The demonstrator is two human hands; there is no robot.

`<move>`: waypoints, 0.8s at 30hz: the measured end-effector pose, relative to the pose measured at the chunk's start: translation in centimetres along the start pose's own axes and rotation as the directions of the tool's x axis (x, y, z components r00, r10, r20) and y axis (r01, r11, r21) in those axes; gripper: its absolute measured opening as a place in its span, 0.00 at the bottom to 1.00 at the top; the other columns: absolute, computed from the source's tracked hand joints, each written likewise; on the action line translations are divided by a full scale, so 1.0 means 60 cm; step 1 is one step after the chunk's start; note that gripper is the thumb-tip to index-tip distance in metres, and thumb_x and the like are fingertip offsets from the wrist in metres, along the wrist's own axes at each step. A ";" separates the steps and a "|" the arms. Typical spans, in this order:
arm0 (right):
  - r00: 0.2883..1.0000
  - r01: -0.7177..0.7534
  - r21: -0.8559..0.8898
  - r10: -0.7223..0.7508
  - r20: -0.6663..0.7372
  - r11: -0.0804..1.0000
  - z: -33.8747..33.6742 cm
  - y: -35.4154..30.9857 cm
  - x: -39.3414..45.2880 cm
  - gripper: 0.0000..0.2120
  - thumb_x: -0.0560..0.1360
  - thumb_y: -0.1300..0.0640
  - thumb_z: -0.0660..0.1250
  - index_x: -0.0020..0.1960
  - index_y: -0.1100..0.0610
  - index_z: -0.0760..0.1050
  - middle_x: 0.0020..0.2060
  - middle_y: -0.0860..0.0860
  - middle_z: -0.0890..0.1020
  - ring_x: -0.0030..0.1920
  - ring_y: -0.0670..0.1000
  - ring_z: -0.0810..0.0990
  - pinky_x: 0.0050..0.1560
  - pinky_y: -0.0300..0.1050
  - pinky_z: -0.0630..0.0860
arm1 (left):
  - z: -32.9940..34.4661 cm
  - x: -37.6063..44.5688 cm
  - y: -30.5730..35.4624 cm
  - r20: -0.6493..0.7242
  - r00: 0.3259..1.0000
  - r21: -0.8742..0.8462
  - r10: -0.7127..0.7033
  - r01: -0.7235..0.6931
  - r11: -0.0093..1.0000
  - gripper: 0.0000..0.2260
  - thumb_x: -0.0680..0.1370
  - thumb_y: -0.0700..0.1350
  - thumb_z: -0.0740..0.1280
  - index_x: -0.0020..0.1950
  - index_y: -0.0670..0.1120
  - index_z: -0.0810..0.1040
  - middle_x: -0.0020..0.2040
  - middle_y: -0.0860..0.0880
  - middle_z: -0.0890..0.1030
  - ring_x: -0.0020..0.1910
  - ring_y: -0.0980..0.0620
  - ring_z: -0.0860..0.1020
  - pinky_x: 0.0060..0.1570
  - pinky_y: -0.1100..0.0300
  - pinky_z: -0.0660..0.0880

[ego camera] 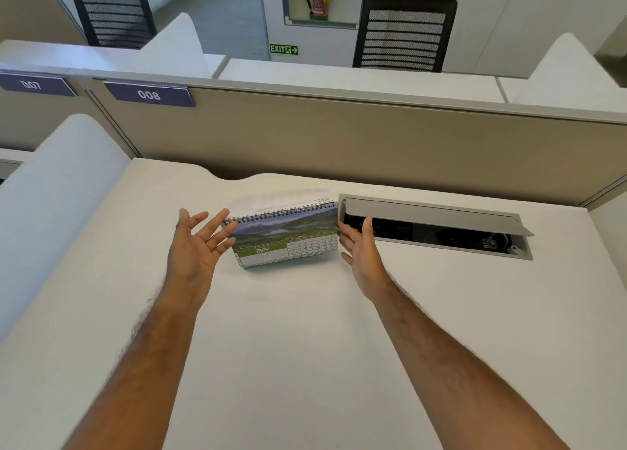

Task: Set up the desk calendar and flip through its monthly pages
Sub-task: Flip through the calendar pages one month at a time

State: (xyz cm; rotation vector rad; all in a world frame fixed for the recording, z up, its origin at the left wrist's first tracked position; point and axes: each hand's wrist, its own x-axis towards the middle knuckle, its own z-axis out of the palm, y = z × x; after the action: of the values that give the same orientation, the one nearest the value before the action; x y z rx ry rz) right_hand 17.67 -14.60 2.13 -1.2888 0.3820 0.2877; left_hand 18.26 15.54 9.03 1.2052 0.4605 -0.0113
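A spiral-bound desk calendar (286, 237) stands upright on the white desk (288, 331), showing the MAY page with a green mountain landscape and a date grid. Flipped pages hang blurred behind its spiral. My left hand (198, 242) is just left of the calendar, palm turned inward, fingers spread, fingertips at its left edge near the spiral. My right hand (359, 249) is at the calendar's right edge, fingers extended and apart. Neither hand grips the calendar.
An open grey cable tray (434, 225) with a raised lid is set into the desk right of the calendar. A beige partition (339, 134) with labels 007 and 008 runs behind. White side dividers, two black mesh chairs and a fire extinguisher lie beyond.
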 end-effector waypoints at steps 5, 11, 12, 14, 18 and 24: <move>1.000 -0.006 0.009 0.006 -0.003 1.000 0.002 -0.002 -0.002 0.32 0.82 0.30 0.37 0.66 0.40 0.75 0.79 0.50 0.70 0.81 0.52 0.63 0.82 0.60 0.53 | -0.006 0.000 -0.012 -0.050 0.997 0.013 0.064 -0.063 0.998 0.20 0.85 0.63 0.60 0.68 0.51 0.75 0.65 0.50 0.87 0.62 0.46 0.86 0.59 0.49 0.81; 1.000 -0.012 0.000 0.012 -0.016 1.000 0.005 -0.005 -0.002 0.33 0.82 0.30 0.37 0.68 0.42 0.74 0.78 0.50 0.71 0.81 0.52 0.64 0.82 0.59 0.54 | -0.018 0.005 -0.082 -0.184 0.982 0.129 0.044 -0.020 0.991 0.19 0.85 0.50 0.68 0.74 0.44 0.73 0.68 0.49 0.78 0.73 0.45 0.76 0.60 0.54 0.78; 1.000 -0.014 -0.001 0.014 -0.023 1.000 0.004 -0.006 -0.003 0.33 0.82 0.31 0.37 0.68 0.42 0.74 0.78 0.50 0.72 0.81 0.52 0.64 0.82 0.59 0.54 | -0.018 0.002 -0.096 -0.146 0.989 0.168 0.015 0.010 0.986 0.23 0.85 0.50 0.68 0.78 0.43 0.70 0.71 0.48 0.77 0.75 0.46 0.74 0.65 0.52 0.76; 0.999 -0.014 -0.003 0.014 -0.033 1.000 0.005 -0.006 -0.003 0.34 0.82 0.31 0.37 0.69 0.43 0.74 0.78 0.50 0.72 0.80 0.52 0.65 0.82 0.60 0.54 | -0.016 -0.011 -0.119 -0.066 0.997 0.257 -0.033 0.049 0.965 0.28 0.85 0.51 0.69 0.82 0.45 0.65 0.77 0.50 0.73 0.76 0.49 0.72 0.74 0.49 0.71; 0.999 -0.017 -0.007 0.017 -0.030 1.000 0.005 -0.005 -0.001 0.36 0.83 0.31 0.38 0.73 0.47 0.74 0.78 0.51 0.72 0.80 0.52 0.65 0.82 0.60 0.55 | -0.005 -0.038 -0.140 0.098 0.994 0.340 -0.051 0.014 0.940 0.18 0.85 0.50 0.68 0.74 0.62 0.75 0.69 0.65 0.81 0.74 0.58 0.74 0.75 0.50 0.67; 0.999 -0.011 -0.011 0.011 -0.033 1.000 0.005 -0.004 -0.001 0.32 0.82 0.31 0.38 0.66 0.42 0.76 0.72 0.48 0.76 0.76 0.49 0.69 0.82 0.60 0.55 | -0.006 -0.056 -0.151 0.002 0.999 0.379 -0.049 0.044 0.924 0.27 0.84 0.54 0.69 0.83 0.57 0.67 0.81 0.52 0.72 0.81 0.48 0.68 0.79 0.43 0.65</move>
State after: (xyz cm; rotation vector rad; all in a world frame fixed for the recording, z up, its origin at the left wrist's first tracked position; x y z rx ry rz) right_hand 17.74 -14.40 2.43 -1.3038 0.4158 0.2786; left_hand 12.80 11.74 1.98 1.5741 0.4904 -0.1547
